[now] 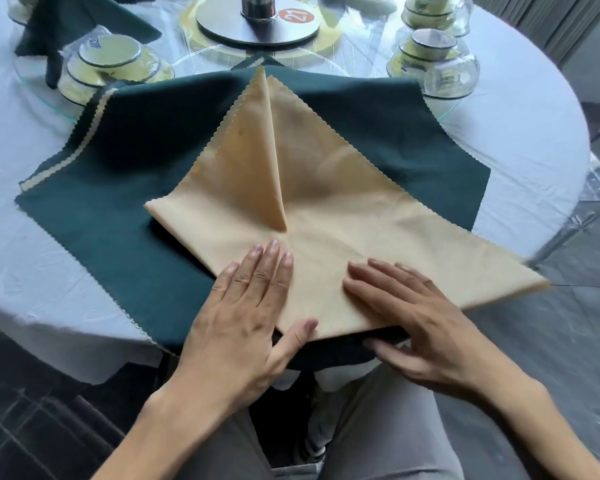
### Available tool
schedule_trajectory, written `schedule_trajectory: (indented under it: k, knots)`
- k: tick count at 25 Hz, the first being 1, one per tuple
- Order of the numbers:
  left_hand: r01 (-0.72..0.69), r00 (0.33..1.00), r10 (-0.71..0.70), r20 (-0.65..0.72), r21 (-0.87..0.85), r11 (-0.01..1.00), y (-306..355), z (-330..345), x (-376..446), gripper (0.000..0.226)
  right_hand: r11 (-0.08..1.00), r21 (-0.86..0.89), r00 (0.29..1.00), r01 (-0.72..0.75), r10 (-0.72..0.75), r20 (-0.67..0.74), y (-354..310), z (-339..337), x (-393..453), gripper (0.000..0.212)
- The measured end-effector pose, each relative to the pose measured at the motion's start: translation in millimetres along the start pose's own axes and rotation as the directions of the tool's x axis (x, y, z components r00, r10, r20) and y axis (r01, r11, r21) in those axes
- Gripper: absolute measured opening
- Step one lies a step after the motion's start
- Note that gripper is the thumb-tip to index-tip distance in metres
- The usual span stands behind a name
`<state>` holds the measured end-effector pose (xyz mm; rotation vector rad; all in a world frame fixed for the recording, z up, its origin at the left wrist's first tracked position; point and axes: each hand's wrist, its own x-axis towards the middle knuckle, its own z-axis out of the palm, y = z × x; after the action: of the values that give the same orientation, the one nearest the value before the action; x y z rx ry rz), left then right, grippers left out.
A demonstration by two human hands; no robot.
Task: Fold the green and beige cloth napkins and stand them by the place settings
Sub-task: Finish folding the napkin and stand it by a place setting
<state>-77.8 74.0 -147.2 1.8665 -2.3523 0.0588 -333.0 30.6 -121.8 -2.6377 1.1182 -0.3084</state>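
Observation:
A beige napkin (333, 209) lies partly folded on a spread dark green napkin (118, 188) at the near edge of the round table. Its left flap is folded in toward a centre crease, forming a point at the far end. My left hand (246, 306) rests flat on the beige napkin's near left part, fingers straight, thumb at the cloth's near edge. My right hand (416, 317) lies flat on its near right part, with the thumb under the near edge. A second green napkin (70, 26) stands folded at the far left.
Wrapped cup-and-bowl place settings stand at the far left (115, 64) and far right (430, 53) on a glass turntable (201, 57). A metal stand (257, 26) with a number tag sits at the centre. The table edge (84, 362) is just before my lap.

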Motion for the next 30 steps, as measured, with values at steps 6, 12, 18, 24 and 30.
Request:
schedule_trajectory:
  k: [6, 12, 18, 24, 30]
  knots:
    - [-0.032, 0.999, 0.031, 0.021, 0.054, 0.998, -2.5, -1.0, -2.3, 0.094, 0.972, 0.075, 0.947, -0.224, 0.235, -0.217, 96.5, -71.7, -48.0, 0.037]
    - [-0.047, 0.999, 0.046, 0.030, 0.050, 0.998, -5.4, -2.1, -2.6, 0.093, 0.683, 0.658, 0.806, -0.318, 0.560, -0.191, 111.1, -127.3, -10.6, 0.028]
    - [-0.017, 0.999, 0.017, -0.030, -0.012, 1.000, -3.4, -2.4, -2.7, 0.075, 0.610, 0.787, 0.816, -0.092, 0.500, -0.292, 84.0, -131.1, 136.9, 0.040]
    - [0.001, 0.994, -0.027, -0.106, -0.236, 0.972, 4.6, -12.5, -1.7, 0.079, 0.866, 0.482, 0.893, -0.130, 0.314, -0.323, 19.1, -100.5, 253.6, 0.046]
    - [-0.238, 0.970, 0.219, -0.109, -0.214, 0.947, -50.4, -24.2, -36.9, 0.060, 0.904, 0.389, 0.906, -0.179, 0.305, -0.293, 5.9, -78.9, 229.8, 0.042]
